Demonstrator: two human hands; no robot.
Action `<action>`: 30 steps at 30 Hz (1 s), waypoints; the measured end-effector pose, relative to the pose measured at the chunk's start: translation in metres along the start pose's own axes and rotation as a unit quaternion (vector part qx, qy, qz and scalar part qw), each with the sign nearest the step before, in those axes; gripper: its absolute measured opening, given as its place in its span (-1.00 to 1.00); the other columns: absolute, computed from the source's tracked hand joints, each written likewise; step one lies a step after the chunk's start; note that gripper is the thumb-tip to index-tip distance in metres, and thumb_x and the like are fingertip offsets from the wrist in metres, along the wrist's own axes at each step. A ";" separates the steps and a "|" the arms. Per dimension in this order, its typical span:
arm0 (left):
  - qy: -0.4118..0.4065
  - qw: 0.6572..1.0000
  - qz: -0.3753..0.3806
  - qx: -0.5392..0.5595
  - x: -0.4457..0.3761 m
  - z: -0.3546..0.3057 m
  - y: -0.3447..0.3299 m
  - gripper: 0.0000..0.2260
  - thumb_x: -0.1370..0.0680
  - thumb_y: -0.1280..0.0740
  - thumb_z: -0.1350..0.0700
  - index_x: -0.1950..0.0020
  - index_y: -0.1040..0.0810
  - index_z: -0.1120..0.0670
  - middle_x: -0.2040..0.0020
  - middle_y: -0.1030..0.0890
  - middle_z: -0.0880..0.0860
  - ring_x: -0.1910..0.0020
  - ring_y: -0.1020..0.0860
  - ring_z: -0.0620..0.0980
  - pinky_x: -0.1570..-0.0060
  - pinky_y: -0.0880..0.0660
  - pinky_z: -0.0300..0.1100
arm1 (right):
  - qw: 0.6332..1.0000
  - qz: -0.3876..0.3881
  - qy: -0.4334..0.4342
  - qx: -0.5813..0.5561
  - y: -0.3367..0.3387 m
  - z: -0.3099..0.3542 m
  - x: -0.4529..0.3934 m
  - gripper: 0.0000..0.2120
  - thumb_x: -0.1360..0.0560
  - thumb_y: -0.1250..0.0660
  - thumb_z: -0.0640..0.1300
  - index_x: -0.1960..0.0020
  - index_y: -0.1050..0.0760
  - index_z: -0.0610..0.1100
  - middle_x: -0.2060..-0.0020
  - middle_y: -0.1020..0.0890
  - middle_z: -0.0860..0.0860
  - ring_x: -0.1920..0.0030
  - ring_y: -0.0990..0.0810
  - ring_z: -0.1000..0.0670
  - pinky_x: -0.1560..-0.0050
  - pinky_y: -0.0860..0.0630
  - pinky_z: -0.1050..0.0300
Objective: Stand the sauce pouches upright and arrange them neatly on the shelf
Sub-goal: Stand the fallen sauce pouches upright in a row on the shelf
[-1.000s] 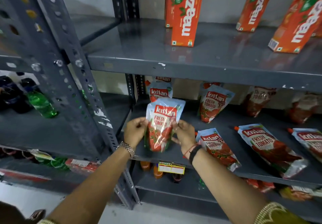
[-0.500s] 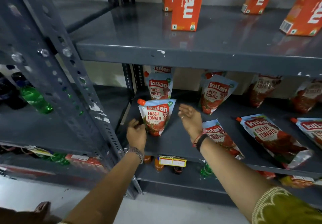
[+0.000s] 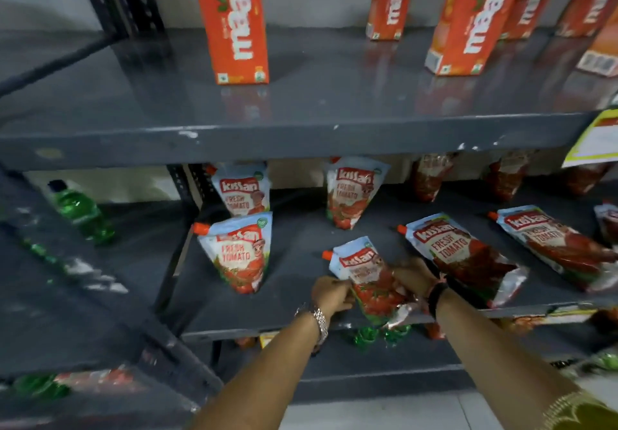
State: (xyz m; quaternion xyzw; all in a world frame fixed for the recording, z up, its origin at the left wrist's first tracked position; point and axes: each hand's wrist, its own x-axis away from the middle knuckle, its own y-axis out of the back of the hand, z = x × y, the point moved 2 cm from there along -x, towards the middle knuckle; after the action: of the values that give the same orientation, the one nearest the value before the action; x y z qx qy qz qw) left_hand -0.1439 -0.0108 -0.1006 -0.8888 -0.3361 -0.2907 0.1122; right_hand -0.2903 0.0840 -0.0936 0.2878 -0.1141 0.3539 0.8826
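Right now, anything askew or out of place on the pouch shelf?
Yes. Two sauce pouches lie flat on the middle shelf instead of standing: one at centre right, one further right. Both hands, left and right, grip a third, tilted pouch. Nothing looks spilled.
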 end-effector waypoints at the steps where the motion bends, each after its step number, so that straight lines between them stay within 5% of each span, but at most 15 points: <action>1: -0.026 0.999 -0.019 -0.034 -0.005 -0.001 0.000 -0.88 -0.40 -0.34 0.11 0.34 -0.54 0.10 0.26 -0.62 0.12 0.30 -0.59 0.02 0.20 -0.60 -0.13 | 1.000 -0.003 -0.001 -0.020 0.002 -0.003 -0.003 -0.83 -0.40 -0.39 -0.25 0.35 -0.52 -0.12 0.60 -0.55 0.12 0.52 -0.53 0.16 0.41 -0.45 0.24; 3: -0.096 0.989 -0.057 -0.095 -0.012 -0.004 0.003 -0.82 -0.27 -0.31 0.04 0.31 -0.61 0.13 0.18 -0.70 0.16 0.17 -0.67 0.10 0.04 -0.62 0.03 | 0.997 -0.024 0.032 -0.071 0.007 0.003 -0.001 -0.92 -0.40 -0.36 -0.35 0.25 -0.58 -0.24 0.53 -0.64 0.08 0.40 -0.61 0.05 0.41 -0.54 0.27; 6: -0.206 0.961 -0.128 -0.134 -0.007 -0.023 0.013 -0.81 -0.36 -0.29 0.05 0.15 -0.62 0.10 0.14 -0.71 0.09 0.12 -0.66 0.06 0.04 -0.61 0.07 | 0.987 -0.050 0.126 -0.082 0.014 0.030 0.000 -0.92 -0.39 -0.38 -0.32 0.13 -0.63 -0.26 0.25 -0.73 -0.08 0.20 -0.67 -0.05 0.21 -0.63 0.13; 8: -0.270 0.937 -0.181 -0.126 0.006 -0.042 0.017 -0.85 -0.46 -0.27 0.11 0.10 -0.60 0.13 0.14 -0.70 0.07 0.15 -0.65 0.03 0.13 -0.61 -0.03 | 0.981 -0.052 0.169 -0.084 0.014 0.048 0.003 -0.84 -0.40 -0.42 -0.22 0.04 -0.62 -0.23 0.13 -0.72 -0.11 0.13 -0.69 -0.04 0.13 -0.64 0.06; 11: -0.316 0.909 -0.251 -0.103 0.015 -0.061 0.018 -0.85 -0.51 -0.23 0.22 0.03 -0.58 0.19 0.11 -0.66 0.05 0.17 -0.58 -0.04 0.27 -0.45 -0.35 | 0.976 -0.064 0.189 -0.088 0.010 0.063 0.002 -0.90 -0.39 -0.44 -0.23 0.13 -0.53 -0.16 0.18 -0.66 -0.02 0.16 -0.65 0.05 0.24 -0.60 0.25; 16: -0.277 0.911 -0.266 -0.152 0.001 -0.049 0.013 -0.82 -0.52 -0.20 0.24 -0.01 -0.57 0.20 0.01 -0.68 0.16 0.00 -0.62 0.10 0.12 -0.43 -0.23 | 0.968 -0.115 0.222 0.027 -0.006 0.046 -0.007 -0.83 -0.37 -0.42 -0.29 0.06 -0.52 -0.28 0.15 -0.69 -0.09 0.09 -0.66 -0.04 0.09 -0.60 0.13; 19: -0.273 0.917 -0.243 -0.161 0.000 -0.042 0.008 -0.78 -0.51 -0.21 0.26 -0.12 -0.54 0.18 -0.07 -0.66 0.14 -0.08 -0.60 0.10 0.00 -0.48 -0.17 | 0.972 -0.086 0.221 0.003 -0.004 0.040 -0.004 -0.74 -0.38 -0.42 -0.30 -0.04 -0.48 -0.28 0.09 -0.64 -0.05 0.11 -0.59 0.06 0.21 -0.50 0.49; 22: -0.207 0.942 -0.256 -0.062 -0.003 -0.029 0.005 -0.64 -0.50 -0.26 0.24 -0.31 -0.42 0.20 -0.23 -0.56 0.15 -0.24 -0.51 0.11 -0.26 -0.42 -0.07 | 0.973 -0.059 0.222 -0.015 0.012 0.036 -0.001 -0.60 -0.41 -0.41 -0.21 -0.21 -0.42 -0.21 -0.01 -0.57 0.03 -0.04 -0.54 0.08 0.03 -0.46 0.45; 23: -0.189 0.945 -0.267 -0.015 -0.003 -0.023 0.003 -0.69 -0.49 -0.27 0.25 -0.24 -0.47 0.21 -0.17 -0.57 0.17 -0.19 -0.52 0.12 -0.25 -0.42 -0.03 | 0.971 -0.080 0.226 0.005 0.024 0.033 0.000 -0.59 -0.43 -0.40 -0.17 -0.24 -0.41 -0.19 -0.02 -0.56 0.04 -0.07 -0.53 0.08 -0.04 -0.44 0.34; 25: -0.153 0.944 -0.288 0.047 -0.003 -0.014 -0.010 -0.88 -0.45 -0.28 0.30 0.27 -0.50 0.15 0.28 -0.54 0.12 0.23 -0.51 0.09 0.06 -0.42 -0.06 | 0.953 -0.140 0.255 0.086 0.060 0.022 -0.003 -0.68 -0.46 -0.36 -0.16 -0.19 -0.48 -0.19 -0.01 -0.57 0.03 -0.07 -0.54 0.06 -0.05 -0.38 0.24; 26: -0.126 0.945 -0.292 0.077 -0.004 -0.010 -0.019 -0.74 -0.44 -0.28 0.31 0.43 -0.38 0.10 0.43 -0.44 0.07 0.34 -0.42 0.07 0.17 -0.35 -0.09 | 0.944 -0.167 0.262 0.112 0.080 0.015 -0.007 -0.72 -0.46 -0.34 -0.19 -0.16 -0.51 -0.20 -0.02 -0.58 -0.01 -0.07 -0.56 0.02 -0.04 -0.38 0.22; 28: -0.065 0.958 -0.244 0.136 -0.005 -0.005 -0.048 -0.73 -0.46 -0.28 0.28 0.43 -0.38 0.09 0.52 -0.45 0.03 0.33 -0.42 0.05 0.25 -0.37 -0.12 | 0.945 -0.202 0.228 0.122 0.123 0.001 -0.017 -0.69 -0.45 -0.33 -0.27 -0.19 -0.47 -0.25 -0.11 -0.60 -0.11 -0.10 -0.57 -0.11 -0.06 -0.44 0.10; 30: -0.019 0.973 -0.150 0.175 -0.008 -0.008 -0.087 -0.87 -0.51 -0.23 0.26 0.23 -0.46 0.13 0.39 -0.54 0.01 0.31 -0.47 -0.02 0.26 -0.45 -0.18 | 0.951 -0.218 0.161 0.147 0.163 -0.014 -0.035 -0.64 -0.46 -0.31 -0.27 -0.23 -0.44 -0.32 -0.22 -0.56 -0.22 -0.20 -0.54 -0.23 -0.16 -0.45 -0.01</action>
State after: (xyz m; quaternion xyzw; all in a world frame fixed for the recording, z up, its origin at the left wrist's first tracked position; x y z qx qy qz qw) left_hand -0.2094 0.0468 -0.0984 -0.8002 -0.5134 -0.2240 0.2144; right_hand -0.4282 0.1681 -0.0499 0.3717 0.1480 0.2076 0.8927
